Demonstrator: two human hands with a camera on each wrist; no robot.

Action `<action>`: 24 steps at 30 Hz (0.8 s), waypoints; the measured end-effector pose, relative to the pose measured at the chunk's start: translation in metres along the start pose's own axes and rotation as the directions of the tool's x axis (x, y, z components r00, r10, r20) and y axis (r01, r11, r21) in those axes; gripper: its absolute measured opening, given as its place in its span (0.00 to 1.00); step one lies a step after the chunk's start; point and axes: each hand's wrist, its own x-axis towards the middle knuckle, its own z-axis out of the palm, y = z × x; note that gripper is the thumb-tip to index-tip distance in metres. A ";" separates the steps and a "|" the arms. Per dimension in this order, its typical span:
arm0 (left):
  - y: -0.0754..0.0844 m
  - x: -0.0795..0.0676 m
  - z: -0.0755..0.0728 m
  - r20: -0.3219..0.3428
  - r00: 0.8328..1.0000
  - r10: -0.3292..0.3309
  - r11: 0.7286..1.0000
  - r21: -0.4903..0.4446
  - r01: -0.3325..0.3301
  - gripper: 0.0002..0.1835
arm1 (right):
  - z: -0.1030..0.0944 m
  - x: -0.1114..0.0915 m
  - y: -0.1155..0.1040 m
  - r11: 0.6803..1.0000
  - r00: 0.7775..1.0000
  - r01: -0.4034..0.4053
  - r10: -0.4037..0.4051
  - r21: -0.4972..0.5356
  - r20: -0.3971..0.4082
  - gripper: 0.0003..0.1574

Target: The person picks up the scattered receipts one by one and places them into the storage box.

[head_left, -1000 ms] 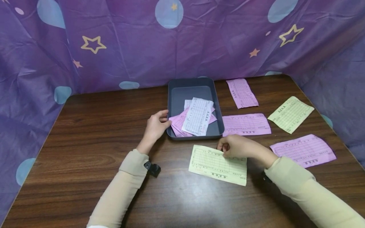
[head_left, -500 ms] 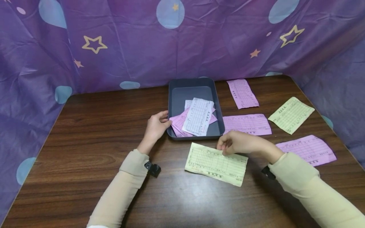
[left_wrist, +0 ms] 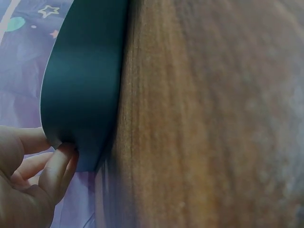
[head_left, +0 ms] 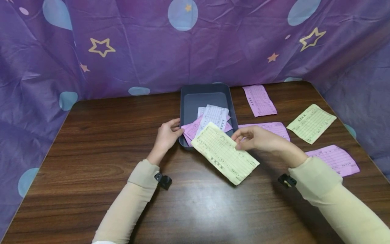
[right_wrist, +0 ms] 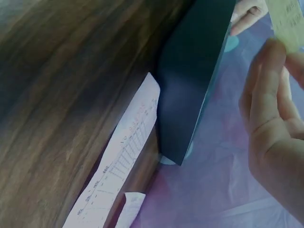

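Observation:
My right hand (head_left: 259, 139) pinches the edge of a yellow printed paper slip (head_left: 225, 152), held tilted above the table with its far corner over the tray's near end. The dark grey tray (head_left: 204, 88) holds a white slip (head_left: 215, 115) and pink slips (head_left: 191, 128), partly hidden under the yellow one. At the tray's left wall, my left hand (head_left: 166, 137) grips the rim between thumb and fingers. In the left wrist view the thumb and fingers (left_wrist: 56, 171) close on the tray wall (left_wrist: 83, 80). The right wrist view shows the yellow slip (right_wrist: 289, 21) between fingertips.
Right of the tray lie a pink slip (head_left: 259, 100) at the back, another pink slip (head_left: 278, 129) beside its wall, a yellow slip (head_left: 312, 123) and a pink slip (head_left: 336, 161) nearer the table's right edge. A purple curtain (head_left: 146, 44) hangs behind the wooden table (head_left: 106, 142).
My right hand has raised the yellow slip off the table and brought it forward and left, turning it so one corner overlaps the tray. The left hand stays at the tray.

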 end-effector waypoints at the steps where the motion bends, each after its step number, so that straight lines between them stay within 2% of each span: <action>1: 0.000 0.000 0.000 -0.001 1.000 0.000 1.000 0.001 0.000 0.25 | -0.001 0.001 0.000 1.000 1.000 -0.004 0.005 0.027 -0.022 0.20; 7: 0.000 0.000 -0.001 -0.003 1.000 -0.011 1.000 0.004 0.011 0.24 | -0.004 0.008 -0.004 0.985 0.985 -0.011 0.040 0.170 -0.166 0.24; 11: 0.000 0.000 -0.001 0.000 1.000 -0.011 1.000 0.001 0.011 0.24 | -0.008 0.014 -0.008 0.978 0.969 0.001 0.051 0.208 -0.243 0.24; 20: 0.000 0.000 0.000 -0.001 1.000 0.006 1.000 0.004 -0.006 0.24 | -0.012 0.031 -0.009 0.946 0.927 0.054 0.072 0.321 -0.369 0.16; 24: 0.000 0.000 0.000 0.001 1.000 0.005 1.000 0.001 -0.005 0.24 | -0.008 0.037 -0.008 0.929 0.906 0.096 0.066 0.356 -0.418 0.19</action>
